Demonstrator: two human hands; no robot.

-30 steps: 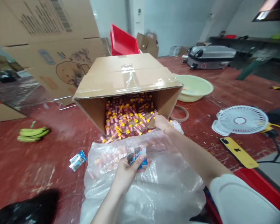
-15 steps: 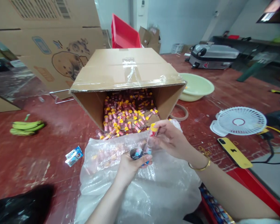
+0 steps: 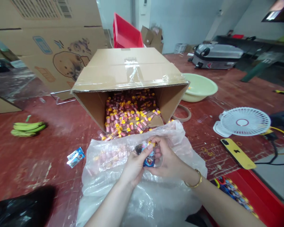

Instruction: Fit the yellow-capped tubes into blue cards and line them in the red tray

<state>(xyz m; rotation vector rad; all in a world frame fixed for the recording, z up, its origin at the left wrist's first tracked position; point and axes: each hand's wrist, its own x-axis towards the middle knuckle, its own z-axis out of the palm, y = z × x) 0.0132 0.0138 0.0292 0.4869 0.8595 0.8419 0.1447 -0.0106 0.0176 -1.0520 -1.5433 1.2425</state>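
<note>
My left hand (image 3: pixel 133 165) is closed, its thumb pressed over small printed blue packets (image 3: pixel 149 160). My right hand (image 3: pixel 167 157) is closed at the same spot, its fingers curled around a clear tube with a yellow cap (image 3: pixel 151 144). The cap shows between the hands, and most of the tube is hidden by packet and fingers. Beneath both hands spreads a translucent plastic sheet (image 3: pixel 156 195). Just beyond it, a cardboard box (image 3: pixel 132 71) lies on its side, its open end toward me. Many yellow-capped tubes (image 3: pixel 125 118) are heaped inside.
Two blue packets (image 3: pixel 75 157) and green bananas (image 3: pixel 29 127) lie left on the red floor. At the right are a white fan (image 3: pixel 242 121), a yellow phone (image 3: pixel 239 153), a pale green basin (image 3: pixel 200 88) and a red crate (image 3: pixel 257 189) holding printed packets. Black plastic (image 3: pixel 23 208) is front left.
My right hand has moved down and closed in against my left. The tube, held up by its cap before, now sits lower, with a blue packet in front of it.
</note>
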